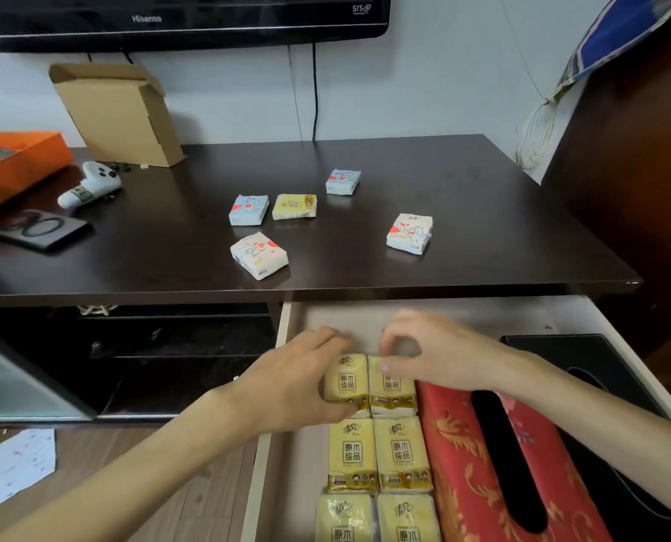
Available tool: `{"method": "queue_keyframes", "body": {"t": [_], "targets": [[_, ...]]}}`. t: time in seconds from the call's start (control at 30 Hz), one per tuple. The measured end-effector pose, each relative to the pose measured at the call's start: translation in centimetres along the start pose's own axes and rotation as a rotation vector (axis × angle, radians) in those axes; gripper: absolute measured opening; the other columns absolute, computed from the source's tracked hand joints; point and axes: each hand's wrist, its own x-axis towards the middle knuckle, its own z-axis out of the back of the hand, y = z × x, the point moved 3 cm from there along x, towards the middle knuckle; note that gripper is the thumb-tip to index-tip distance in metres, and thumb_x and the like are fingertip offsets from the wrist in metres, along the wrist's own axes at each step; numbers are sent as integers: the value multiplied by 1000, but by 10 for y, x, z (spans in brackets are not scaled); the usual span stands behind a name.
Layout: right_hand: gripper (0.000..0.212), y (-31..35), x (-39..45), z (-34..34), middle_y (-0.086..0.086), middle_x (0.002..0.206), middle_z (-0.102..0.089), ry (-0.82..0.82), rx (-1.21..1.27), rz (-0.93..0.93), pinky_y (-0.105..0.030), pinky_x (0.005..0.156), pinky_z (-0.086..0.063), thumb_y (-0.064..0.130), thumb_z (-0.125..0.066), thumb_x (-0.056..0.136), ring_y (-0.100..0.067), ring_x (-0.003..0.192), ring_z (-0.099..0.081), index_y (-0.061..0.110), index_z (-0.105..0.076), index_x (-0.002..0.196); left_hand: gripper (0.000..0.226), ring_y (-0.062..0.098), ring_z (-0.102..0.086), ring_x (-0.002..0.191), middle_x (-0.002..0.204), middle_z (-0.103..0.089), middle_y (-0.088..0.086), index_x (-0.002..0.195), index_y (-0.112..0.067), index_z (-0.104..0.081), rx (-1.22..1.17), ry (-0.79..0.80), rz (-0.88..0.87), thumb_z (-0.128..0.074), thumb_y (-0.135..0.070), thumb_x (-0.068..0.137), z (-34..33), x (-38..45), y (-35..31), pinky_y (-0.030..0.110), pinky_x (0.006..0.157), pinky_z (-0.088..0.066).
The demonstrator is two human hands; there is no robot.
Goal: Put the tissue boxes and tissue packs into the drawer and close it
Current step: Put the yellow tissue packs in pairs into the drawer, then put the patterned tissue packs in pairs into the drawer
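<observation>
The drawer stands pulled out under the dark table top. In it lie two columns of yellow tissue packs, a red tissue box and a black tissue box at the right. My left hand grips the far left yellow pack. My right hand rests its thumb and fingers on the far right yellow pack. On the table lie several small packs: blue ones, a yellow one, and white ones.
A cardboard box, an orange box, a white game controller and a dark phone case sit on the table's left. A TV hangs above. Open shelves are left of the drawer; a paper lies on the floor.
</observation>
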Motion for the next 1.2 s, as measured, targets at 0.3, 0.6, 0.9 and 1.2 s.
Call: {"method": "queue_keyframes", "body": {"t": [0.3, 0.6, 0.9, 1.2], "targets": [[10, -24, 48, 81, 13, 100, -72, -562, 244, 39, -34, 82, -52, 23, -76, 87, -7, 90, -64, 29, -74, 94, 40, 12, -60, 112, 122, -65, -7, 124, -25, -62, -69, -424, 215, -66, -41, 87, 114, 37, 39, 38, 94, -49], [96, -59, 93, 83, -5, 148, -46, -394, 66, -253, -46, 99, -44, 35, -82, 75, -25, 135, -39, 21, -32, 156, 83, 23, -53, 117, 136, -54, 2, 140, -25, -45, 49, -68, 568, -74, -62, 71, 110, 54, 111, 37, 86, -45], [81, -25, 75, 78, 9, 129, -59, -367, 266, -1, -40, 97, -52, 33, -85, 72, -11, 114, -60, 34, -47, 142, 83, 17, -51, 123, 138, -52, -5, 146, -28, -38, -137, -117, 352, -81, -35, 75, 106, 55, 70, 27, 87, -42], [72, 15, -32, 25, 30, 123, -56, -137, 117, 120, -21, 88, -53, 61, -81, 69, 10, 117, -53, 47, -47, 132, 73, -4, -53, 113, 117, -53, -27, 133, -47, -41, -294, -15, 103, -80, -41, 72, 59, -21, -10, 21, 89, -51]]}}
